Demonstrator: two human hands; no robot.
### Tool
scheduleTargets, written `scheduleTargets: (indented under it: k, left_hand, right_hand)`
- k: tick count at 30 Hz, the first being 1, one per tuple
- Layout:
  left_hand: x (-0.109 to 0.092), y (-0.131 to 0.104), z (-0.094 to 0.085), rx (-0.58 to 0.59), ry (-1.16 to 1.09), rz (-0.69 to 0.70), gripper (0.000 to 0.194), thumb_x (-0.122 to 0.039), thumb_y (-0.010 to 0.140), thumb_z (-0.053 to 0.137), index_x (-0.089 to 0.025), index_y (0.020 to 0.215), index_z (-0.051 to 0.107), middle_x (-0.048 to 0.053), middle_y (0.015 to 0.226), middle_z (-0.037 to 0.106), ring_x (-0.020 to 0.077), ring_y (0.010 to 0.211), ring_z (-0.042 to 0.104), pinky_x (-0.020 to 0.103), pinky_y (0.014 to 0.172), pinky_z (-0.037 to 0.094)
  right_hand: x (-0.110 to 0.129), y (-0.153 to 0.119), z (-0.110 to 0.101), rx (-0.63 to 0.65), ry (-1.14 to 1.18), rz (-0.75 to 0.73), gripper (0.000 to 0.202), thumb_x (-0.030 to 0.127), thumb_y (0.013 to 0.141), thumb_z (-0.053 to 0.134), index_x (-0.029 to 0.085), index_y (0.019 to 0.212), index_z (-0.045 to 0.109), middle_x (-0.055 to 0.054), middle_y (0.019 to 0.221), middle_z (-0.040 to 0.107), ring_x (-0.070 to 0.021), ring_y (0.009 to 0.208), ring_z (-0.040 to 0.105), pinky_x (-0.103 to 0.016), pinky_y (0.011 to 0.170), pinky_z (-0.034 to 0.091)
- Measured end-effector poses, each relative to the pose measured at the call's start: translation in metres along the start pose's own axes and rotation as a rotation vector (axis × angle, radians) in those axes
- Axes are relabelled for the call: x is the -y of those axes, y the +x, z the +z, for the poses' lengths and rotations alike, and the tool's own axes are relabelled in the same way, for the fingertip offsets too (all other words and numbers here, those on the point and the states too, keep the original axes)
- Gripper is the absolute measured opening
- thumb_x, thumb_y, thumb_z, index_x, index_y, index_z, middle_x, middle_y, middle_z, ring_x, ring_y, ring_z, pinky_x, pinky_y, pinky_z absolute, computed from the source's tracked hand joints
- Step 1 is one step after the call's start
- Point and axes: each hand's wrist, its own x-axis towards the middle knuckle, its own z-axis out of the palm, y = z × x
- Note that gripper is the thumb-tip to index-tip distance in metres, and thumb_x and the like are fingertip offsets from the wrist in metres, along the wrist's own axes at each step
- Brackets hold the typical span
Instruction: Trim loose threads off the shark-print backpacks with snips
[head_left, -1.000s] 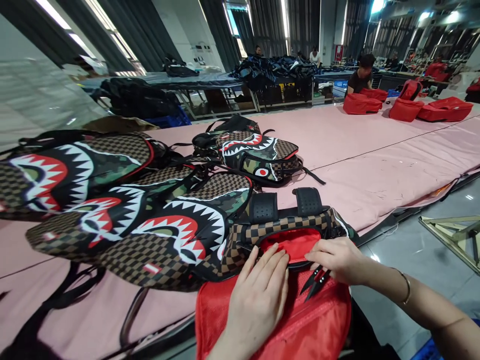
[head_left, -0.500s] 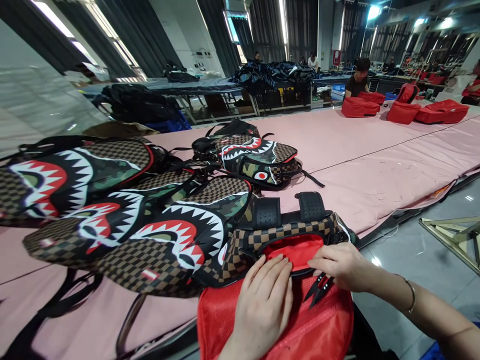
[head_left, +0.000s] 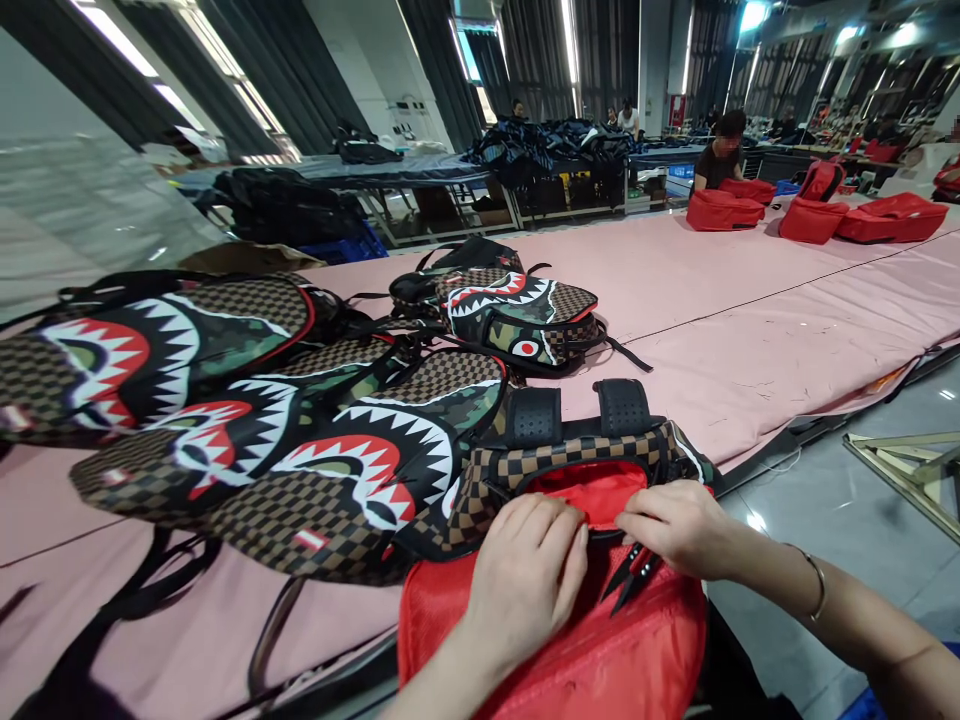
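A brown-and-black checkered backpack (head_left: 559, 455) lies in front of me, its zipped opening spread to show a red lining (head_left: 611, 490). Its red inner flap (head_left: 442, 620) hangs toward me. My left hand (head_left: 529, 565) is closed over the near edge of the opening, fingers curled inward and their tips partly hidden. At the opening's right end, my right hand (head_left: 679, 530) pinches the edge with thumb and forefinger. Black thread snips (head_left: 630, 578) are tucked in that same hand, blades pointing down and left over the red flap.
Several shark-mouth backpacks (head_left: 322, 500) lie on the left of the pink-covered table (head_left: 750, 320), another backpack (head_left: 525, 315) farther back. Red bags (head_left: 814, 220) stand at the far right beside a co-worker (head_left: 720, 155). A metal frame (head_left: 907, 470) stands on the floor at right.
My left hand's fingers have gone from lying nearly flat to curled over the opening's edge. My right hand and the snips stay almost in place. The view has shifted slightly.
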Motion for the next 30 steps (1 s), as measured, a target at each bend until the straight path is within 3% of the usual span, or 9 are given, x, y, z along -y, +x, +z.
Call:
scheduleTargets:
  k: [6,9,11,16,18,21,23,25,30]
  left_hand:
    - [0.008,0.052,0.001,0.659,0.208,-0.068,0.042,-0.029,0.088,0.025,-0.012,0.083,0.062,0.014,0.072,0.066,0.0268,0.064,0.063,0.039,0.058,0.047]
    - [0.012,0.068,0.012,0.812,0.115,-0.023,0.041,-0.034,0.087,0.029,-0.009,0.089,0.062,0.017,0.076,0.067,0.0292,0.070,0.065,0.039,0.060,0.049]
    - [0.013,0.069,0.019,0.733,0.061,-0.031,0.040,-0.033,0.088,0.028,-0.010,0.090,0.061,0.015,0.079,0.068,0.0268,0.073,0.065,0.038,0.065,0.050]
    - [0.014,0.044,0.021,0.150,-0.177,0.167,0.031,-0.017,0.087,0.034,-0.014,0.110,0.053,0.009,0.109,0.064,0.0178,0.105,0.056,0.037,0.097,0.040]
    - [0.023,0.028,0.016,0.043,-0.212,0.190,0.036,-0.014,0.085,0.037,-0.015,0.119,0.048,0.009,0.118,0.060,0.0163,0.114,0.050,0.036,0.101,0.036]
    - [0.052,0.003,0.016,0.166,-0.192,-0.115,0.037,-0.025,0.086,0.038,-0.019,0.121,0.049,0.009,0.118,0.059,0.0191,0.112,0.052,0.038,0.098,0.040]
    - [0.075,-0.013,0.024,0.330,-0.177,-0.382,0.042,-0.039,0.085,0.040,-0.018,0.119,0.053,0.010,0.122,0.057,0.0247,0.117,0.047,0.043,0.100,0.037]
    - [0.096,-0.028,0.037,0.444,-0.267,-0.524,0.050,-0.048,0.082,0.041,-0.018,0.120,0.054,0.009,0.131,0.049,0.0256,0.124,0.039,0.043,0.104,0.031]
    - [0.125,-0.052,0.068,0.312,-0.626,-0.760,0.057,-0.057,0.079,0.039,-0.017,0.116,0.057,0.008,0.132,0.048,0.0241,0.125,0.038,0.040,0.109,0.021]
  right_hand:
    - [0.000,0.003,0.009,-0.045,0.013,-0.069,0.014,0.017,0.087,0.046,0.015,0.082,0.059,-0.001,0.068,0.056,-0.0117,0.059,0.050,-0.026,0.052,0.035]
    - [-0.003,-0.002,0.011,-0.057,0.043,-0.053,0.014,0.016,0.087,0.046,0.014,0.084,0.059,-0.003,0.072,0.059,-0.0122,0.061,0.053,-0.026,0.053,0.037]
    - [-0.010,-0.005,0.012,-0.073,0.095,0.013,0.013,0.015,0.087,0.046,0.014,0.087,0.059,-0.004,0.075,0.060,-0.0130,0.064,0.055,-0.025,0.054,0.040]
    - [-0.041,-0.015,0.020,-0.177,0.225,0.234,0.032,0.003,0.079,0.041,0.017,0.103,0.057,-0.008,0.093,0.061,-0.0152,0.081,0.060,-0.024,0.066,0.049]
    - [-0.056,-0.018,0.028,-0.176,0.288,0.303,0.044,-0.001,0.073,0.038,0.019,0.108,0.056,-0.007,0.098,0.060,-0.0159,0.088,0.059,-0.025,0.071,0.051]
    - [-0.082,-0.021,0.049,-0.226,0.407,0.437,0.053,0.001,0.069,0.037,0.022,0.114,0.055,-0.006,0.110,0.058,-0.0176,0.101,0.056,-0.032,0.085,0.049]
    - [-0.100,-0.023,0.067,-0.295,0.513,0.604,0.047,0.009,0.073,0.041,0.022,0.115,0.055,-0.005,0.119,0.055,-0.0193,0.110,0.051,-0.038,0.096,0.041]
    - [-0.115,-0.029,0.087,-0.329,0.634,0.808,0.034,0.022,0.079,0.044,0.021,0.109,0.059,-0.005,0.115,0.059,-0.0205,0.109,0.052,-0.039,0.098,0.038]
    - [-0.131,-0.061,0.130,-0.188,0.745,0.977,0.028,0.038,0.079,0.047,0.019,0.081,0.067,-0.005,0.087,0.069,-0.0218,0.085,0.062,-0.035,0.081,0.046]
